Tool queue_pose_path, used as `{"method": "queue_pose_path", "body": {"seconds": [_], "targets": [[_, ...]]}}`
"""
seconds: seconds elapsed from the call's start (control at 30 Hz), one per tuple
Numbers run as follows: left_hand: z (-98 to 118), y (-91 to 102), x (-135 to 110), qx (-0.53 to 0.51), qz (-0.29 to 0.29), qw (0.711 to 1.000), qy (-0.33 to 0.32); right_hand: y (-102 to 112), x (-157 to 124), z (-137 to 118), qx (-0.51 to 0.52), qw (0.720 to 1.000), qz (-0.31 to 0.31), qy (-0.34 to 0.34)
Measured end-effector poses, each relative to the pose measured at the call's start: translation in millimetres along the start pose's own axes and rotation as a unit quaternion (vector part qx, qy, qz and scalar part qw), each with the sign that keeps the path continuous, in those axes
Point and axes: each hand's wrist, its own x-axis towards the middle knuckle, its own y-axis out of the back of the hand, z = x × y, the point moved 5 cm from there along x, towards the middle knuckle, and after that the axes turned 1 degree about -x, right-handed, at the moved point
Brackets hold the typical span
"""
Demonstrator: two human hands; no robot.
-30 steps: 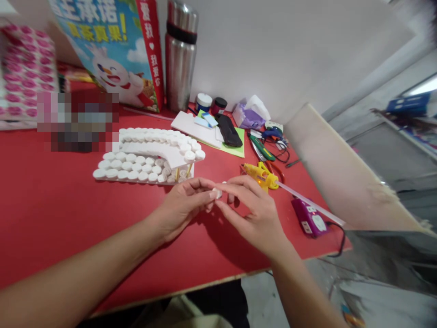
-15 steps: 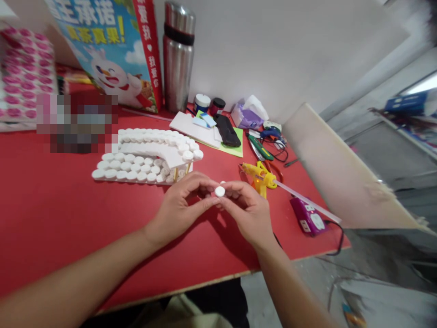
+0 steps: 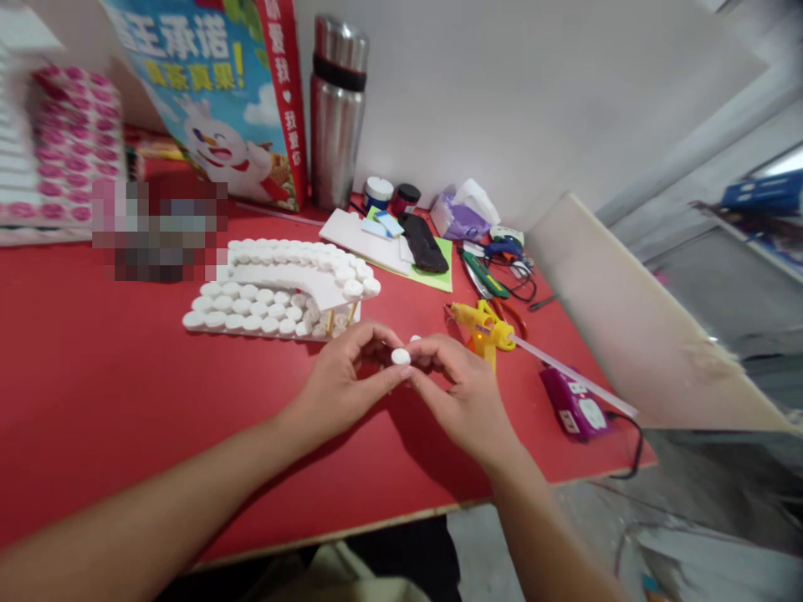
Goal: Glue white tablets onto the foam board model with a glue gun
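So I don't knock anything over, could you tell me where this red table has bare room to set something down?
The widest bare stretch of table lies in front of the white disc model, left of the left hand, to the near edge. Beyond the right hand it is crowded: glue gun, purple device. Both hands pinch a small disc.

Matt red tabletop (image 3: 94,376), brushed-metal flask (image 3: 335,125), glossy printed carton (image 3: 219,100).

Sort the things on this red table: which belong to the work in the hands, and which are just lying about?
In hand: white disc, pinched between left hand and right hand; disc-covered foam model; probably the glue gun.
Lying about: steel flask, paint jars, black case, purple socket block, printed box.
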Motion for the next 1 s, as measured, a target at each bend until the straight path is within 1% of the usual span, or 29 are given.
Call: {"method": "queue_pose_path", "body": {"seconds": [0.1,0.17,0.27,0.33,0.47,0.57,0.7,0.8,0.87,0.93,1.0], "targets": [[-4,0.1,1,-0.004,0.004,0.999,0.041,3,0,-4,-0.049,0.999,-0.009,0.021],[-7,-1.3,1,-0.053,-0.006,0.994,0.091,5,-2,-5,-0.051,0.998,-0.009,0.028],[-15,-6.5,-1,-0.162,-0.029,0.968,0.188,7,-4,-4,-0.068,0.996,-0.002,0.055],[-19,-9.5,-3,-0.201,-0.04,0.953,0.223,8,-5,-2,-0.074,0.995,0.005,0.065],[-25,-11.9,-4,-0.236,-0.046,0.939,0.247,7,-3,1,-0.013,0.999,0.007,0.048],[-29,-11.7,-5,-0.256,-0.04,0.928,0.268,6,-3,1,0.039,0.999,0.005,0.03],[-31,-11.3,-6,-0.246,-0.032,0.93,0.272,4,-3,1,0.056,0.998,0.003,0.026],[-31,-14.3,-7,-0.237,-0.035,0.934,0.267,5,-3,0,0.036,0.999,0.004,0.032],[-29,-17.6,-8,-0.235,-0.041,0.934,0.268,8,-6,-3,0.004,0.999,-0.001,0.037],[-27,-20.4,-8,-0.236,-0.047,0.933,0.268,17,-12,-7,-0.048,0.998,-0.002,0.035],[-25,-20.6,-7,-0.241,-0.043,0.932,0.268,33,-21,-7,-0.125,0.992,0.012,0.015]]}}
